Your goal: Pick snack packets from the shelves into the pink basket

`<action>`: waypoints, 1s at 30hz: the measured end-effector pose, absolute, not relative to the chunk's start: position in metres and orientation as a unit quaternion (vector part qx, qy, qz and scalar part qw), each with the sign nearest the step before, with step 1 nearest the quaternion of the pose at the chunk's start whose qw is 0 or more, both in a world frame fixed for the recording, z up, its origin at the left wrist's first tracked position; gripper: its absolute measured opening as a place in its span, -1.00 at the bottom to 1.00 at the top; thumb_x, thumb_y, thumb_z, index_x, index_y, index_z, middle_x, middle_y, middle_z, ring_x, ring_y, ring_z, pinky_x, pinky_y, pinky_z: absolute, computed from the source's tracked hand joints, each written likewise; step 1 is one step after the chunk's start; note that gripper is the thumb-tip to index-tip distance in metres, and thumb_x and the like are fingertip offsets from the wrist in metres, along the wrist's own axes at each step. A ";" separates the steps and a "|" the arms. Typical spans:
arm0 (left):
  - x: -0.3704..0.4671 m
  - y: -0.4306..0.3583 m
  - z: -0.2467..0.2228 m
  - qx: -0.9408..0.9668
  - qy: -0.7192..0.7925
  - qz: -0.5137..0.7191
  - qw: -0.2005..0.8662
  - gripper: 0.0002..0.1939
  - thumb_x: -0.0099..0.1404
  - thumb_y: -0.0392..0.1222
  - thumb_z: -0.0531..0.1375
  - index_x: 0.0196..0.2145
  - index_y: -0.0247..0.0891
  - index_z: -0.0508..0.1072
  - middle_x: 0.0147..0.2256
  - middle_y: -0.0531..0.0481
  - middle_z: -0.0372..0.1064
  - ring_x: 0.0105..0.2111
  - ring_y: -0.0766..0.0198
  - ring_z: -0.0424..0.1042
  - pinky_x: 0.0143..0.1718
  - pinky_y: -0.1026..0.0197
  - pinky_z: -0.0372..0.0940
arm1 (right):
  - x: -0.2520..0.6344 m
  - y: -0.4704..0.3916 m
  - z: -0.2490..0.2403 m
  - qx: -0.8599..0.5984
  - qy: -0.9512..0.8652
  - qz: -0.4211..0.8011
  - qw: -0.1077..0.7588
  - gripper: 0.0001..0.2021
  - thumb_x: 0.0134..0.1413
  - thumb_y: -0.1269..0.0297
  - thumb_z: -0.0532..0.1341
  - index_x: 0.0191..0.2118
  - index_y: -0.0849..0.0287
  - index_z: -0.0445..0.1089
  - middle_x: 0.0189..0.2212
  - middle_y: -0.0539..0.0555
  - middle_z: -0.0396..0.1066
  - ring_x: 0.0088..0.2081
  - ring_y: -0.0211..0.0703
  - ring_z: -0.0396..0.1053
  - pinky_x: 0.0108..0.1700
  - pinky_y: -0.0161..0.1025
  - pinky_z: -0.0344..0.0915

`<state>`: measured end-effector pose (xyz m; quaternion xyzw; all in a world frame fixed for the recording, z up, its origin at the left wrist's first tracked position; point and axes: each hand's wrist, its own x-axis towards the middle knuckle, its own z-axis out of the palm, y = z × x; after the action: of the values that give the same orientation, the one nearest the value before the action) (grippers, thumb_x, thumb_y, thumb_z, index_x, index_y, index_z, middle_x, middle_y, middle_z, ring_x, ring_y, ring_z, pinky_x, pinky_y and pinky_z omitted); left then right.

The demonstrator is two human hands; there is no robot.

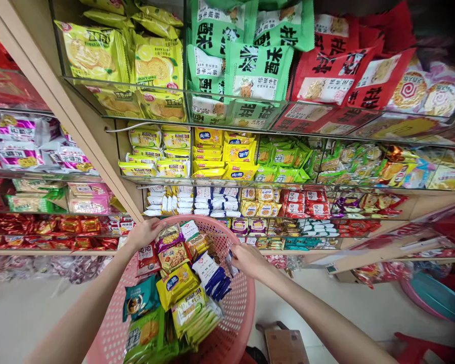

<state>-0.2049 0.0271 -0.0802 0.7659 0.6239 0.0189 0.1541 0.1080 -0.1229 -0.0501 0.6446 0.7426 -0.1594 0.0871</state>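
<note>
A pink perforated plastic basket (246, 313) is in front of me, with wrapped snack packets lying in it. My left hand (146, 233) is closed on the basket's far left rim, beside a red packet (148, 259). Inside the right wall, my right hand (247, 259) is closed on a small blue-and-white packet (230, 263), mostly hidden by the fingers. Near it lies a stack of blue-and-white packets (208, 270). Yellow packets (177, 285), a lemon biscuit packet (189, 309), a teal packet (141, 298) and green packets (146, 333) fill the lower part.
Glass-fronted shelves (227, 182) rise beyond the basket, stocked with sorted snack packets. A wooden upright (72, 131) divides them at left. On the floor at right are a brown wooden stool (286, 346), a blue basin (440, 298) and something red (428, 349).
</note>
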 end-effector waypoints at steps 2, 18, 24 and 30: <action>-0.205 0.026 -0.079 0.766 0.623 0.022 0.156 -0.36 0.17 0.34 -0.20 -0.15 -0.10 0.42 -0.30 -0.07 0.46 -0.26 0.10 0.43 -0.39 0.26 0.18 | 0.104 -0.123 -0.053 0.645 0.740 -0.163 0.099 -0.80 -0.01 0.37 0.06 -0.28 0.20 0.40 -0.27 0.18 0.47 -0.23 -0.06 0.43 -0.36 -0.28 0.14; -0.198 0.022 -0.068 0.749 0.642 -0.005 0.166 -0.32 0.16 0.36 -0.20 -0.06 -0.09 0.40 -0.31 -0.07 0.46 -0.30 0.10 0.42 -0.41 0.25 0.17 | 0.115 -0.136 -0.002 0.531 0.844 -0.055 -0.048 -0.86 0.14 0.45 -0.02 -0.32 0.19 0.27 -0.33 0.11 0.40 -0.23 -0.12 0.36 -0.18 -0.23 0.22; -0.202 0.022 -0.071 0.765 0.620 0.022 0.174 -0.34 0.17 0.35 -0.20 -0.13 -0.09 0.42 -0.37 -0.03 0.44 -0.35 0.15 0.42 -0.47 0.28 0.14 | 0.123 -0.153 0.016 0.553 0.812 -0.118 -0.148 -0.88 0.12 0.40 -0.01 -0.39 0.15 0.22 -0.43 -0.01 0.34 -0.44 -0.28 0.27 -0.37 -0.33 0.14; -0.204 0.024 -0.075 0.768 0.619 0.024 0.163 -0.34 0.16 0.36 -0.20 -0.21 -0.13 0.44 -0.43 -0.04 0.42 -0.39 0.15 0.41 -0.51 0.28 0.10 | 0.126 -0.173 0.000 0.661 0.649 -0.277 -0.253 -0.89 -0.05 0.39 0.06 -0.54 0.14 0.14 -0.63 -0.12 0.25 -0.57 -0.34 0.19 -0.50 -0.40 0.03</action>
<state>-0.2039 0.0240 -0.0745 0.7682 0.6185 0.0241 0.1633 0.1264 -0.1727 0.0004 0.6615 0.6493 -0.2769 -0.2533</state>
